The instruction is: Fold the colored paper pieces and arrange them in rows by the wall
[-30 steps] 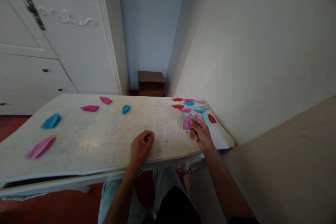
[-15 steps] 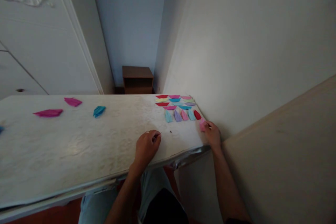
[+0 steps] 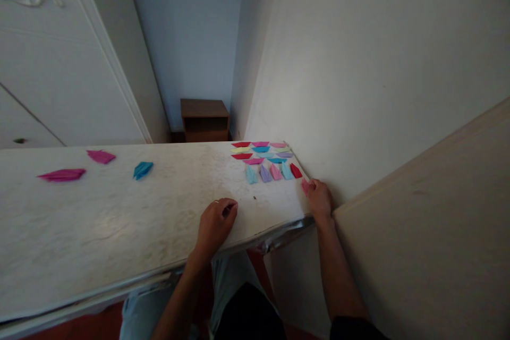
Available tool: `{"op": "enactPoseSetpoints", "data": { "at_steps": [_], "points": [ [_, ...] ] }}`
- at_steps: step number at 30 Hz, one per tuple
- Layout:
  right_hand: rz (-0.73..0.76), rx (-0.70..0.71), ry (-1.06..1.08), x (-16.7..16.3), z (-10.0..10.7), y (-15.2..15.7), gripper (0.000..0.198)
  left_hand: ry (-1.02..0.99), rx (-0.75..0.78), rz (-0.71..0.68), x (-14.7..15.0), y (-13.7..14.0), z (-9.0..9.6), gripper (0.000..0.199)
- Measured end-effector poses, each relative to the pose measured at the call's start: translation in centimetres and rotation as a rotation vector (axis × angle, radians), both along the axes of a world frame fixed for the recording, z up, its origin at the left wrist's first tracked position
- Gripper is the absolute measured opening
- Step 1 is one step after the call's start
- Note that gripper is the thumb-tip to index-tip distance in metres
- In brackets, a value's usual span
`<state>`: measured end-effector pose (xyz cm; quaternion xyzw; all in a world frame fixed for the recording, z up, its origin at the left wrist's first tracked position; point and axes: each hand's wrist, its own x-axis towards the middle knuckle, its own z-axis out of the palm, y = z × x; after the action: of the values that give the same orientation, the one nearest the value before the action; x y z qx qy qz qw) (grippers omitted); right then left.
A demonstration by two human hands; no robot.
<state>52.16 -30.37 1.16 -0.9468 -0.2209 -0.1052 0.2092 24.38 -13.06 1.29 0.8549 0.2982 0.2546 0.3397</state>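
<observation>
While beside the wall [image 3: 358,74], pink paper piece [image 3: 305,186] in right hand [image 3: 320,198].

Black sleeve [image 3: 353,327]; black garment [image 3: 247,313]; pale blue trousers [image 3: 145,317]; thin ring [image 3: 216,201] on left hand [image 3: 216,220]

A single head-worn camera looks out from above the near edge of the white bench [image 3: 167,228], facing forward and steeply down across its top. It is near enough that the bench's left end runs out of view, while the right end fits. The left fingers [image 3: 228,203] and right fingers [image 3: 312,186] appear from behind and above, over the bench. Below its near edge come the wearer's jeans [image 3: 139,311]; beyond its far edge the view reaches a brown nightstand [image 3: 204,108].
</observation>
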Motion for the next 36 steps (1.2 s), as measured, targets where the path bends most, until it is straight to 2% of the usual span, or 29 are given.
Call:
{"op": "enactPoseSetpoints", "data": {
  "at_steps": [5,11,16,19,22,26,29,31,34,36],
  "points": [
    [0.091,0.002,-0.043,-0.6,-0.4,-0.3,0.034,-0.038,-0.018,-0.003,-0.3,-0.1,0.0,0.022],
    [0.116,0.02,-0.014,-0.5,-0.5,-0.1,0.026,-0.063,-0.038,-0.005,-0.4,-0.1,-0.2,0.021],
    [0.13,0.094,-0.062,-0.7,-0.3,-0.3,0.03,-0.07,-0.05,0.003,-0.4,-0.1,-0.2,0.019],
    [0.134,0.175,-0.126,-2.2,-0.1,-0.3,0.034,-0.065,-0.061,0.006,-0.5,-0.2,-0.2,0.018],
    [0.274,0.299,-0.136,-5.2,0.1,0.7,0.036,-0.083,-0.093,0.009,-0.6,-0.4,-0.2,0.018],
    [0.594,0.424,0.123,-10.4,0.2,3.5,0.035,-0.167,-0.191,-0.016,-1.1,-0.6,-0.1,0.018],
    [0.729,0.437,0.357,-13.7,0.1,5.9,0.036,-0.213,-0.255,-0.05,-2.5,-0.3,0.3,0.019],
    [0.786,0.419,0.449,-15.1,0.0,7.3,0.039,-0.212,-0.25,-0.02,-4.1,0.4,0.6,0.02],
    [0.837,0.374,0.505,-16.0,-0.4,8.8,0.043,-0.213,-0.197,0.111,-7.8,2.6,0.9,0.02],
    [0.852,0.341,0.509,-16.2,-0.6,9.6,0.044,-0.2,-0.087,0.25,-11.1,4.6,1.1,0.02]
  ]
}}
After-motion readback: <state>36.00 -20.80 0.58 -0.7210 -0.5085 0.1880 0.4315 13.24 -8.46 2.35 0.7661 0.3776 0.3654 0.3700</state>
